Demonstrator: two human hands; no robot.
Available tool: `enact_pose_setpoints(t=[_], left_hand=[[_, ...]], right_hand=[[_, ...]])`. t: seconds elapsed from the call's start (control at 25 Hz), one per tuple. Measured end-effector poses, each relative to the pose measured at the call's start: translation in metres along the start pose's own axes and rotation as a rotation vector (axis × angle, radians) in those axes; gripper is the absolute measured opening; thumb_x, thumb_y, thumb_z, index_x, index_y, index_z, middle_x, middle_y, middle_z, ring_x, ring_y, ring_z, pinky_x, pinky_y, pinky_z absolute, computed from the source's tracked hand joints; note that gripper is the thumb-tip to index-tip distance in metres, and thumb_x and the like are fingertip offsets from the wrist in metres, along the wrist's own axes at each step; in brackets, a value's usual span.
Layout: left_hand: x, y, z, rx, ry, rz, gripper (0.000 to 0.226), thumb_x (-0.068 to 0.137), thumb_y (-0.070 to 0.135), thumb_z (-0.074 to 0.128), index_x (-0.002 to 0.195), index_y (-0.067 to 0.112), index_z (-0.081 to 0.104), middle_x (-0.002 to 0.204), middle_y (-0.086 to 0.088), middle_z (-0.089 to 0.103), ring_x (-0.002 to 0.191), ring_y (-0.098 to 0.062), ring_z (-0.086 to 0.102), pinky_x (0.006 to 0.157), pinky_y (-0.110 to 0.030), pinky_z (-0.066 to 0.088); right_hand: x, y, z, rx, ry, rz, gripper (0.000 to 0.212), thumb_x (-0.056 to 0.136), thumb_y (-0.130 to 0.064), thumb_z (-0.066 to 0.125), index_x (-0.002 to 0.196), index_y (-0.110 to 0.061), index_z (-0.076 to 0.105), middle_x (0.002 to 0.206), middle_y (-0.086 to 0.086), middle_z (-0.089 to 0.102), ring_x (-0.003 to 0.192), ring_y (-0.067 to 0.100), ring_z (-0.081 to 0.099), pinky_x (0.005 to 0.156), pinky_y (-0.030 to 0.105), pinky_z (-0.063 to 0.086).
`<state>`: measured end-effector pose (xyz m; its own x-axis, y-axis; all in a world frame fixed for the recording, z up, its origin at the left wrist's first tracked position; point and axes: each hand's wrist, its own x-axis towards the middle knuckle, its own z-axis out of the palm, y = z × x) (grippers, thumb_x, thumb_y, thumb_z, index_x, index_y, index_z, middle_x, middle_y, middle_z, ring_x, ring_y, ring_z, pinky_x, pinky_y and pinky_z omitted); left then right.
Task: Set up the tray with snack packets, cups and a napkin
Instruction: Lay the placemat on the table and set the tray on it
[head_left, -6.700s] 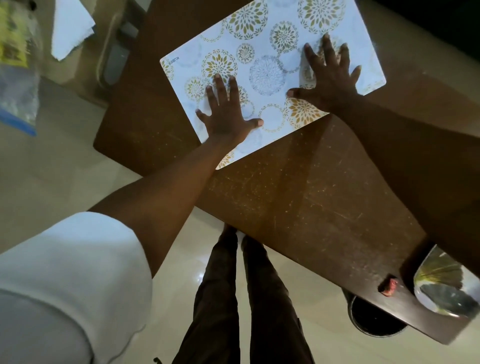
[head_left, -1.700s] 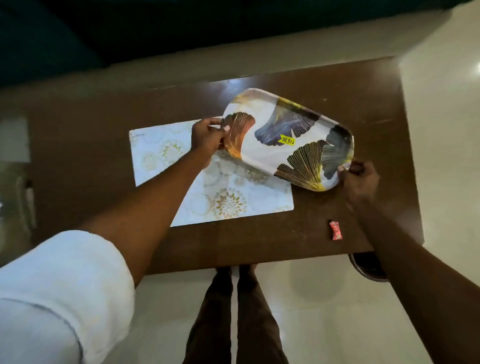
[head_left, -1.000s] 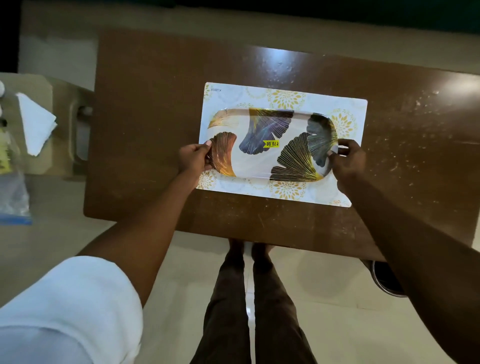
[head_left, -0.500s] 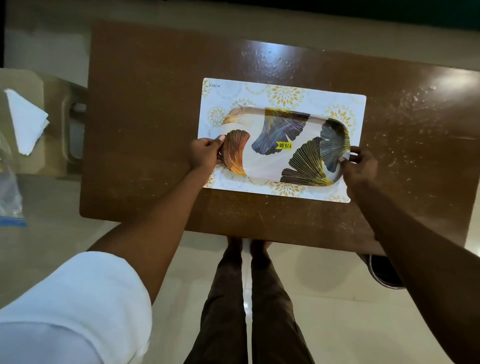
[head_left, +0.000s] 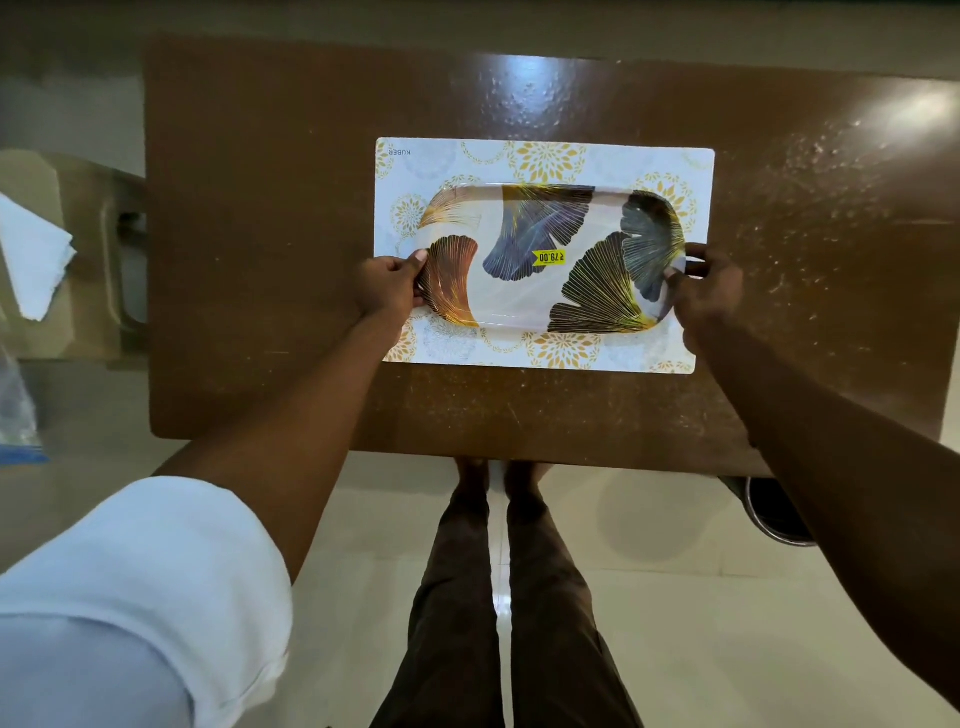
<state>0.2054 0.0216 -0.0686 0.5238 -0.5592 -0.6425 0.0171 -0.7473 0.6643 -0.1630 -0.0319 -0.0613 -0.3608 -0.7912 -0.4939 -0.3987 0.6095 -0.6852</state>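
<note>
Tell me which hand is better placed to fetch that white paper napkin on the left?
Probably the left hand: it grips the left end of the leaf-patterned tray, on the side where the white paper napkin lies. The right hand holds the opposite end.

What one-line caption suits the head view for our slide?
Left hand and right hand grip the leaf-print tray by its ends over a floral placemat.

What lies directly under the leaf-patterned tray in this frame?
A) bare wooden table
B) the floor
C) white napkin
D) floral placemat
D: the floral placemat shows all round the tray, which the left hand and right hand grip at its short ends.
</note>
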Motion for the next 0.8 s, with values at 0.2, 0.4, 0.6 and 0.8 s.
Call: enact_pose_setpoints(t=[0.2,0.4,0.6,0.8], left_hand=[[0.001,-0.002,0.001,-0.016,0.0,-0.012,0.028,0.096,0.024,0.072,0.085,0.0,0.064,0.081,-0.016,0.066,0.058,-0.016,0.063,0.049,-0.023,0.059],[-0.001,0.0,0.001,-0.049,0.01,-0.028,0.026,0.096,0.023,0.072,0.093,-0.001,0.066,0.082,-0.014,0.068,0.058,-0.015,0.065,0.049,-0.022,0.059],[-0.003,0.002,0.0,-0.039,0.012,-0.034,0.024,0.096,0.023,0.071,0.093,0.0,0.064,0.089,-0.017,0.069,0.061,-0.016,0.065,0.057,-0.026,0.061],[-0.006,0.007,-0.013,-0.072,0.008,-0.028,0.026,0.096,0.022,0.072,0.101,0.0,0.061,0.071,-0.011,0.062,0.053,-0.015,0.059,0.052,-0.03,0.057]], right_hand=[[0.0,-0.005,0.0,0.013,-0.004,-0.003,0.041,0.098,-0.004,0.067,0.139,-0.01,0.063,0.128,0.011,0.07,0.108,0.021,0.07,0.073,0.023,0.062],[0.003,-0.007,0.002,0.001,-0.004,0.019,0.041,0.098,-0.005,0.068,0.138,-0.012,0.064,0.127,0.009,0.071,0.11,0.022,0.071,0.083,0.03,0.064],[0.002,-0.008,0.002,-0.009,-0.016,0.027,0.041,0.098,-0.006,0.069,0.139,-0.012,0.064,0.127,0.009,0.07,0.113,0.025,0.071,0.086,0.032,0.064],[-0.002,-0.003,-0.015,-0.088,-0.053,0.008,0.052,0.095,-0.03,0.075,0.143,-0.014,0.062,0.127,0.015,0.071,0.114,0.032,0.07,0.098,0.049,0.06]])
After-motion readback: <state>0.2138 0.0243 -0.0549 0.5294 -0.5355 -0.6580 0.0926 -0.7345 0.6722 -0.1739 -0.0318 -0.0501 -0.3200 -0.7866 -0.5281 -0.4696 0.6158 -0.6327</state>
